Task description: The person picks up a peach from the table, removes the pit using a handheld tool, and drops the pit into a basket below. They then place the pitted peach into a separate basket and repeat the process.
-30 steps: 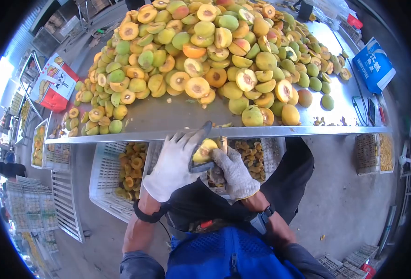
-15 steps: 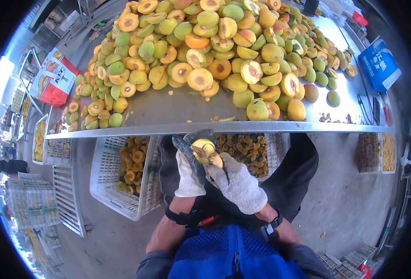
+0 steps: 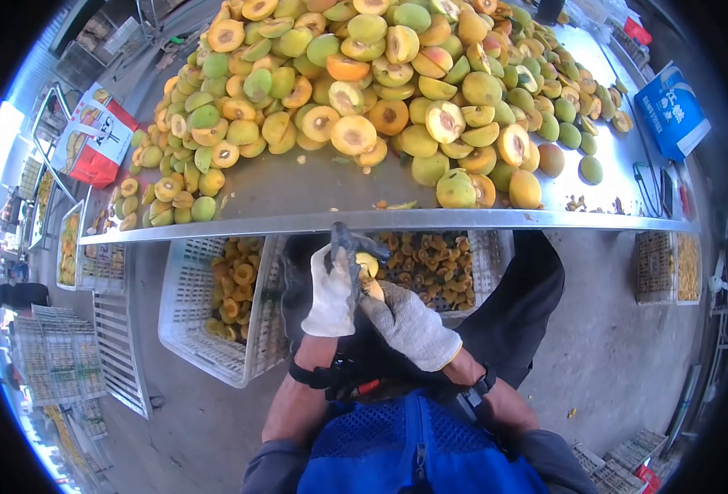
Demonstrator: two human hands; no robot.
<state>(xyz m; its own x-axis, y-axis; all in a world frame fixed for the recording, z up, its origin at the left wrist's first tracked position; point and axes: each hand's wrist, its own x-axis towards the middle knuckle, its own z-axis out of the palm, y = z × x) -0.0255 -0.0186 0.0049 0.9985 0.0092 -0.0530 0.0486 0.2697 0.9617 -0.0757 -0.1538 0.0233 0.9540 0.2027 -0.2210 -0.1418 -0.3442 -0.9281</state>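
Note:
My left hand (image 3: 337,284), in a white glove with dark coated fingers, is closed around a yellow peach piece (image 3: 367,263) just below the table's front edge. My right hand (image 3: 413,325), in a grey-white knitted glove, is closed on a small tool (image 3: 373,288) with a tan, wooden-looking handle, held against the fruit. The fingers hide most of the tool, and its working end cannot be made out. Beyond both hands, a large heap of halved peaches (image 3: 354,135) lies on the metal table (image 3: 281,185), some showing pits or pit hollows.
Below the table edge, a white crate (image 3: 207,350) of peach pieces stands left of my legs. Another crate (image 3: 487,272) of fruit pieces sits beneath my hands. A red-and-white bag (image 3: 100,136) stands on the left, a blue bag (image 3: 671,111) on the right.
Both hands have moved slightly left, and the left hand has turned more upright. The peach piece is now more covered by the fingers. The tool stays against it.

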